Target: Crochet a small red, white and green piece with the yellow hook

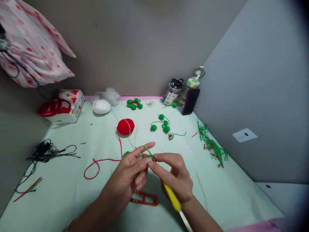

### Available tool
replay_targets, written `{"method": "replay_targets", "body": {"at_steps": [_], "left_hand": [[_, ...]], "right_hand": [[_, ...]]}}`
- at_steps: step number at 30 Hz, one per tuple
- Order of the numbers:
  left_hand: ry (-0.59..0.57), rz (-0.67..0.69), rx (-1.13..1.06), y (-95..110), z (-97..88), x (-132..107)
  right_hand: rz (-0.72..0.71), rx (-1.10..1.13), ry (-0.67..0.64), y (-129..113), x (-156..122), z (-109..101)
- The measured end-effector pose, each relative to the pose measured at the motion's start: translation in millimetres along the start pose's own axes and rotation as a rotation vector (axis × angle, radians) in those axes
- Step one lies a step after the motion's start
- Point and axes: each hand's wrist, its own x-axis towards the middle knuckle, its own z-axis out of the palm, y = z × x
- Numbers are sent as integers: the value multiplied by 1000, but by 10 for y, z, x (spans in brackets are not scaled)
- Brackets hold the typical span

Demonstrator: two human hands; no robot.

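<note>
Dark things (177, 83) in cup (171, 96), upper right of centre; gripping yellow hook (172, 196), lower centre, aslant lengthwise, pointing up-left, in right hand (177, 175), fingers tight; pinching green yarn (151, 156) in left hand (131, 170), forefinger outstretched

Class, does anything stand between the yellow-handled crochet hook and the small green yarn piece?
Nothing visible does. The yellow-handled crochet hook in the right hand runs up to the small green yarn piece at the left hand. Red-framed thread snips lie below, out of the way.
</note>
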Motion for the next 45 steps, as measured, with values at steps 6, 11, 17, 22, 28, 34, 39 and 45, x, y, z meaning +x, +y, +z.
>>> {"method": "replay_targets", "body": {"at_steps": [6,11,17,22,28,34,39,45], "left_hand": [[78,129,5,48,-7,-7],[86,189,98,22,-20,-18],[156,268,190,52,-18,-27],[149,286,252,54,-77,-22],[36,191,284,-2,-54,-13],[36,187,254,-36,-19,5],[-11,140,157,-1,-47,5],[-119,-9,53,118,-70,-32]], "right_hand": [[500,665,202,28,154,29],[648,856,220,34,195,69],[662,848,238,-18,230,44],[656,864,235,-26,254,-8],[560,785,116,41,212,21],[468,596,98,-6,177,23],[453,621,77,3,159,15],[788,1010,171,80,245,4]]}}
